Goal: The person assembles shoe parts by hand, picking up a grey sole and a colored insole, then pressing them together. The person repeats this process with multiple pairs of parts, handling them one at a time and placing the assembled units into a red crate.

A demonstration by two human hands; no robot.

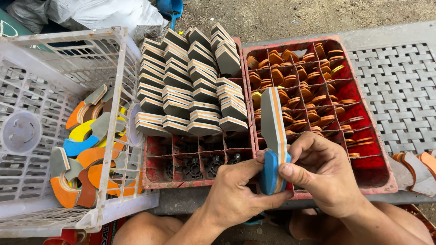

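Roughly half done, by the look of it: the left red divided crate (152,181) carries rows of grey foam blocks with orange and white stripes (190,84) across its far part, while its cells toward 6 o'clock show only bare compartments. The right red crate (386,174) holds small orange foam cut-outs (299,77) in most cells, thinning toward 3 o'clock. At 9 o'clock a white plastic basket (27,136) holds curved offcuts (84,149) in orange, yellow, blue and grey.

Both hands close on one layered foam piece (274,136), grey with an orange and white stripe and a blue end, standing upright at the centre, just toward 6 o'clock of the two crates' meeting edge. The left hand (236,190) pinches its blue lower end from 7 o'clock; the right hand (324,172) grips from 4 o'clock, thumb pressed on the edge. More orange offcuts (420,165) lie at 3 o'clock on the grey woven-pattern worktop (399,81).
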